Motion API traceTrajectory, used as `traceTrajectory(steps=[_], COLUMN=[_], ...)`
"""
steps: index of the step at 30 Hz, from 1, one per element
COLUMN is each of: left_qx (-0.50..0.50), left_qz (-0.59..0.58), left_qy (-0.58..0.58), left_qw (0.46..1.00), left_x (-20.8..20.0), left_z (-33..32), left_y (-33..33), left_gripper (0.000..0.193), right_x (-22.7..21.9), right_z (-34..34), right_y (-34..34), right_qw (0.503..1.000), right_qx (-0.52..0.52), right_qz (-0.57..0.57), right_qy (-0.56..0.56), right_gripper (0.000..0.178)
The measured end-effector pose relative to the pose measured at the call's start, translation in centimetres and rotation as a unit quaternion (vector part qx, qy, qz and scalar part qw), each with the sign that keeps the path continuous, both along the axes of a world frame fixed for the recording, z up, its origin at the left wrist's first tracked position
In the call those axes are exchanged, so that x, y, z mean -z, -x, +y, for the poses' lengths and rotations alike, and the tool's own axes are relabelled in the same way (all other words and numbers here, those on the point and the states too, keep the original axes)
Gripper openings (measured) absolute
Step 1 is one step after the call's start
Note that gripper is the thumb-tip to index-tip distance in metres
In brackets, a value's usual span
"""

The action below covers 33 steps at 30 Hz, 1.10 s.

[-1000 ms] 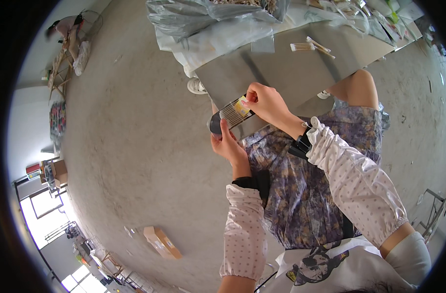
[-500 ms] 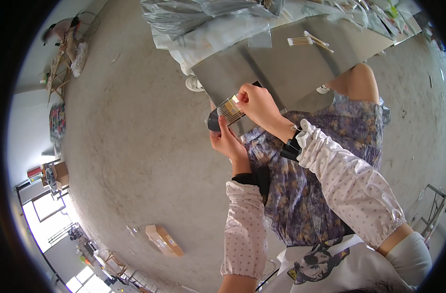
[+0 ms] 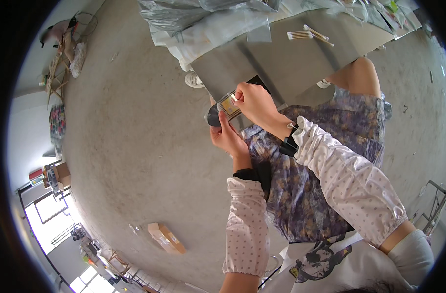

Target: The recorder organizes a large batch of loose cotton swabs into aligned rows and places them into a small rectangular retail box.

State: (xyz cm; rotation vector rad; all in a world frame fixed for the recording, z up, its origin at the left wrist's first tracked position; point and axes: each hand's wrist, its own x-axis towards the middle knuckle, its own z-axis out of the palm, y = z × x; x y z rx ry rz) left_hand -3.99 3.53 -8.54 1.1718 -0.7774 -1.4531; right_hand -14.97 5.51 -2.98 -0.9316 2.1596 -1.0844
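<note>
At the near left corner of the table, my left hand (image 3: pixel 229 139) is closed on a small flat pack (image 3: pixel 227 106) with a yellowish face and a row of thin sticks along it. The sticks look like cotton swabs, but the pack is too small to be sure. A dark grey rounded piece (image 3: pixel 213 117) sits at its left end, by my left fingers. My right hand (image 3: pixel 257 105) is closed, its thumb and fingertips pinched at the pack's upper right edge; what they grip is hidden. Behind that hand, a flat black piece (image 3: pixel 258 83) shows on the table.
Several cotton swabs (image 3: pixel 299 35) lie on the grey table (image 3: pixel 301 63), next to a clear plastic sleeve (image 3: pixel 259 34). Grey plastic bags (image 3: pixel 179 17) cover the far edge. On the floor is a cardboard box (image 3: pixel 166 238). Another person (image 3: pixel 62 31) is far off at upper left.
The right hand has shifted slightly left at the pack, and more of the black piece behind it shows. The left hand keeps its hold. The view has moved a little.
</note>
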Motion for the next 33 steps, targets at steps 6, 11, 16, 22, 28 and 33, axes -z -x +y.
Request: traceTrajectory(steps=[6,11,16,22,28,33], left_qx=[0.006,0.001,-0.009,-0.005,-0.006,-0.001], left_qz=[0.001,0.009,0.009,-0.009,-0.015,0.001], left_qy=[-0.003,-0.023,-0.032,-0.027,-0.017,-0.008], left_qw=[1.0,1.0,0.999,1.0,1.0,1.0], left_x=[-0.4,-0.4,-0.8,-0.5,-0.9,-0.7], left_z=[0.1,0.0,0.2,0.0,0.2,-0.2], left_y=[0.2,-0.6,0.3,-0.4,0.2,0.1], left_gripper=[0.011,0.01,0.014,0.016,0.012,0.015], right_x=[-0.2,-0.7,1.7,1.9,1.3,1.3], right_z=[0.2,0.7,0.6,-0.2,-0.7,-0.7], right_y=[0.2,0.2,1.4,-0.8,-1.8,-2.1], right_qw=[0.999,0.999,0.957,0.871,0.868,0.868], right_qx=[-0.014,-0.021,0.101,0.117,0.117,0.107], right_qz=[0.038,0.032,-0.205,-0.369,-0.366,-0.37], right_qy=[-0.017,-0.018,0.18,0.303,0.315,0.314], right_gripper=[0.02,0.023,0.04,0.051,0.05,0.05])
